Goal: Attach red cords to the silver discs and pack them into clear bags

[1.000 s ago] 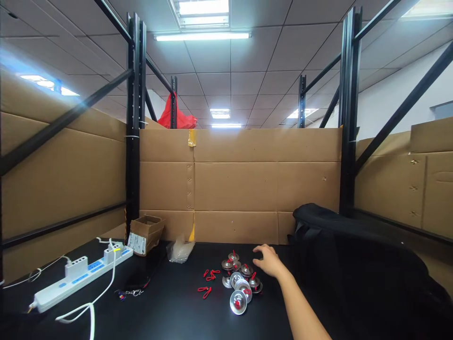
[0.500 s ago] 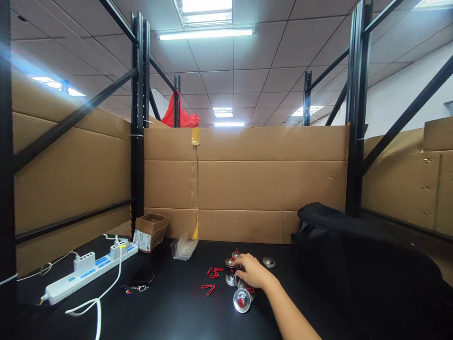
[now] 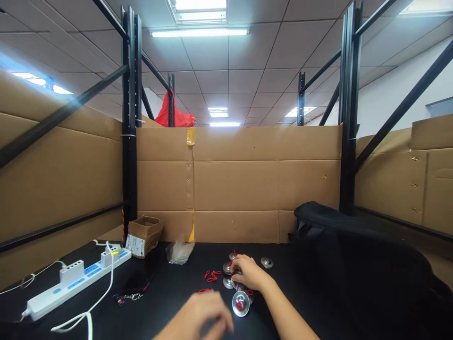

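Observation:
Small silver finger cymbals with red cords lie clustered on the black tabletop. My right hand (image 3: pixel 249 273) is over the cluster, its thumb and fingers closed on a finger cymbal (image 3: pixel 236 273) that is partly hidden by them. Just below, another finger cymbal (image 3: pixel 240 303) shows its round face with red at the centre. A lone finger cymbal (image 3: pixel 266 262) lies to the right of the hand. My left hand (image 3: pixel 203 314), smeared by motion, is low in the view, left of the cluster. Loose red cord loops (image 3: pixel 212 276) lie beyond it.
At the left are a white power strip (image 3: pixel 76 282) with cables, a phone (image 3: pixel 138 281) with a keychain, a small cardboard box (image 3: pixel 145 236) and a clear plastic bag (image 3: pixel 180 251). A large black bag (image 3: pixel 354 274) fills the right. Cardboard walls (image 3: pixel 233 184) enclose the back and sides.
My left hand has come into view from below, now covering part of the nearer red cords. The right hand stays at the cymbals. The whole view has shifted slightly.

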`<state>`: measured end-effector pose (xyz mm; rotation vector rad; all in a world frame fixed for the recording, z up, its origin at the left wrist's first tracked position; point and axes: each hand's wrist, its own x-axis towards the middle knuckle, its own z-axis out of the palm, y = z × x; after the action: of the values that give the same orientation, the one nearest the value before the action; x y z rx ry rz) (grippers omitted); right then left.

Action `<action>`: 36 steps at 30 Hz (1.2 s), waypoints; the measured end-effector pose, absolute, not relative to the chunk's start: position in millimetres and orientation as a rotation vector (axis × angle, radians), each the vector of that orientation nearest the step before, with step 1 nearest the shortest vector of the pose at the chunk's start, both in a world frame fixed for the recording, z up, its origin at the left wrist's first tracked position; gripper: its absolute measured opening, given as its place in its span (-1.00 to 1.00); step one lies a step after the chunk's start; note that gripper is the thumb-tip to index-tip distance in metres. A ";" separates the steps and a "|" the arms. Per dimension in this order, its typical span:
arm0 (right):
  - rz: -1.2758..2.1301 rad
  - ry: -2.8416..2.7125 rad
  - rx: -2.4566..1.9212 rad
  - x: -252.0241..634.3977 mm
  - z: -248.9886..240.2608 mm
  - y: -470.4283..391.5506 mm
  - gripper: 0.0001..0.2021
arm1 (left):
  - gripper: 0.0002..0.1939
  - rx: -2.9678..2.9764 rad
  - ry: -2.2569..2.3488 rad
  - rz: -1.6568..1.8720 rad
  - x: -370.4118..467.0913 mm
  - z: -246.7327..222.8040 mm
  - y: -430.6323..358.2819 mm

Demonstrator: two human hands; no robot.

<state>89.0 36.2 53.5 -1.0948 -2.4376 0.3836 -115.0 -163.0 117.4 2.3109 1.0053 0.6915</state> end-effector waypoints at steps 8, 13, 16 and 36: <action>0.214 -2.325 -1.087 89.2 56.6 35.9 -0.90 | -0.71 2.306 1.455 1.263 -118.4 106.2 20.5; 0.375 -2.084 -0.965 86.4 63.2 43.3 -0.90 | -0.60 2.173 1.183 1.198 -122.3 70.4 23.5; 0.603 -1.921 -0.795 82.4 64.7 47.5 -0.82 | -0.53 1.900 0.920 1.102 -116.5 69.5 20.3; 1.521 -1.284 -0.392 64.7 74.0 24.6 -0.59 | -0.65 1.848 0.871 1.420 -96.2 81.0 12.6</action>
<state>64.7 24.6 74.0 -0.3918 -1.2838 1.5211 -96.2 12.6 81.0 1.8479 0.8711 1.4200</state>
